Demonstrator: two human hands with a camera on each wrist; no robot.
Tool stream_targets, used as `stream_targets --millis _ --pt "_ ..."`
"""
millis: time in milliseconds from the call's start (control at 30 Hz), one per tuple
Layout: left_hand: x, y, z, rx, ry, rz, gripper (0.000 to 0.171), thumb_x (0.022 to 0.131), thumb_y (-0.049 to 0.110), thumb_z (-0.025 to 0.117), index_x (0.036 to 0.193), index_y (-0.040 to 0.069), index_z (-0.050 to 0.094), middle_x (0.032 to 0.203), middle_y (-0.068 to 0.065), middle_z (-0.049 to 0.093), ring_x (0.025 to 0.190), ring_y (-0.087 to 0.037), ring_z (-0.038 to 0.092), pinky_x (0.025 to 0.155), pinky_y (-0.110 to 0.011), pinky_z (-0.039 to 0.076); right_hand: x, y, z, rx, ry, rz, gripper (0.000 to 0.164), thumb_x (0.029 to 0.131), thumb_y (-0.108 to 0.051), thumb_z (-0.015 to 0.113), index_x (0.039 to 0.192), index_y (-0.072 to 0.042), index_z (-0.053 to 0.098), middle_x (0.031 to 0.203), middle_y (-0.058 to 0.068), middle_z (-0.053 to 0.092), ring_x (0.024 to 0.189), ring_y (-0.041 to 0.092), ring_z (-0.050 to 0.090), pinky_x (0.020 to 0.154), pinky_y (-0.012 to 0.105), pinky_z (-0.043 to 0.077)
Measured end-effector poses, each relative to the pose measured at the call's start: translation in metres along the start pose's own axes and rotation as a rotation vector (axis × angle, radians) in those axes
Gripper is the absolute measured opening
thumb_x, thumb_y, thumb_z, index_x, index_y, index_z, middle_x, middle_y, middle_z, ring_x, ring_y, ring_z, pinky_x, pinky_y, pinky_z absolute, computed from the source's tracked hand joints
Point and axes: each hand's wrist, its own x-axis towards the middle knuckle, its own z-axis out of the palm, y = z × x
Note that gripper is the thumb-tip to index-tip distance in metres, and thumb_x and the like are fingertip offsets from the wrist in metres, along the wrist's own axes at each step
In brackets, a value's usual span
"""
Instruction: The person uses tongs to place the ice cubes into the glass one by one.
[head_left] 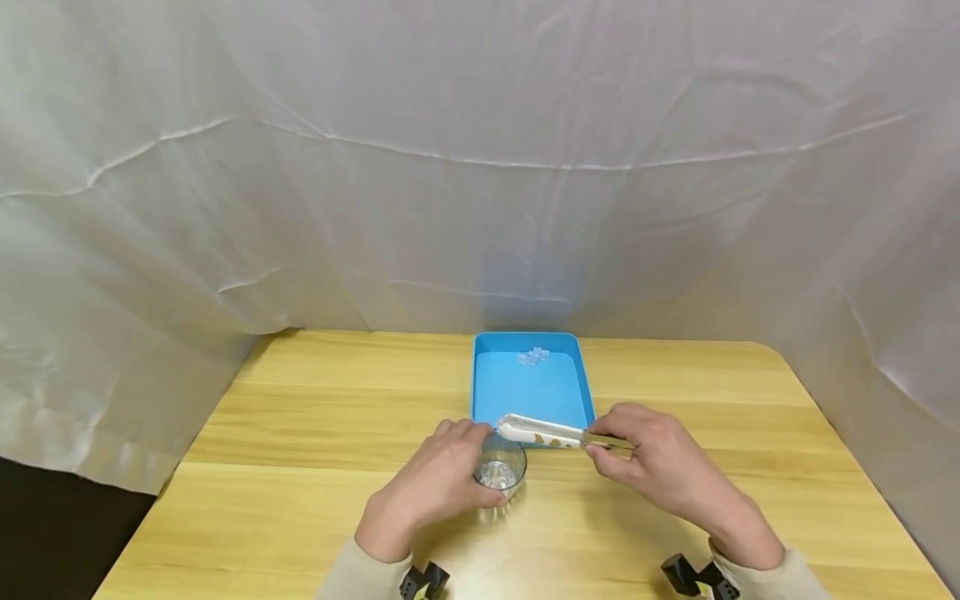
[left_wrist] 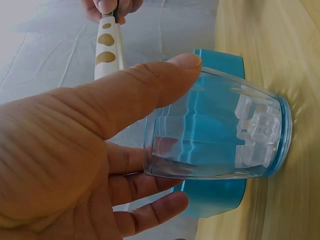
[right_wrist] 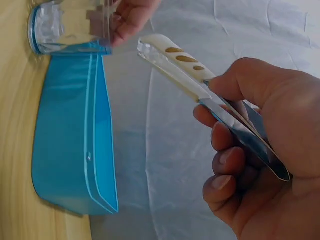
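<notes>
My left hand (head_left: 431, 483) holds a clear glass (left_wrist: 210, 130) upright on the table, thumb on one side and fingers on the other. Several clear cubes (left_wrist: 260, 130) lie at the bottom of the glass. In my right hand (head_left: 663, 458) is a pair of metal tongs (right_wrist: 227, 117) with white, brown-spotted ends. The tongs' tips are almost together, and a small clear piece (right_wrist: 145, 49) shows between them. In the head view these tips are just above and beside the glass's rim, close to the left fingers.
Behind the glass stands a shallow blue tray (head_left: 510, 392), with several clear cubes (head_left: 534, 357) near its back wall. The wooden table (head_left: 315, 450) carries everything. Pale grey cloth (head_left: 420, 225) hangs behind and at both sides.
</notes>
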Motion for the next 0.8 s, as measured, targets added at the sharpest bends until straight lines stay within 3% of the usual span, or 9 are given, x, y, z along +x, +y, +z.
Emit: stream_targets --millis 233,800 --pt "-0.0003 0.0014 -0.0008 0.017 0.016 0.015 0.086 0.078 0.044 0.092 0.143 0.001 0.057 0.136 -0.013 0.066 0.116 -0.027 0.057 0.103 -0.048 0.053 -0.0008 -0.0014 0.0042 0.012 -0.072 0.006 0.015 0.09 -0.012 0.079 0.099 -0.024 0.077 0.095 -0.017 0.07 0.083 -0.003 0.06 0.07 0.025 0.056" --pt "0.0001 0.0019 -0.0007 0.007 0.012 0.007 0.087 0.078 0.043 0.092 0.146 0.001 0.056 0.139 -0.014 0.064 0.122 -0.029 0.058 0.109 -0.048 0.051 -0.0014 0.0021 -0.0018 0.01 -0.19 0.011 0.012 0.095 -0.016 0.075 0.102 -0.026 0.077 0.097 -0.018 0.068 0.084 -0.001 0.06 0.072 0.028 0.056"
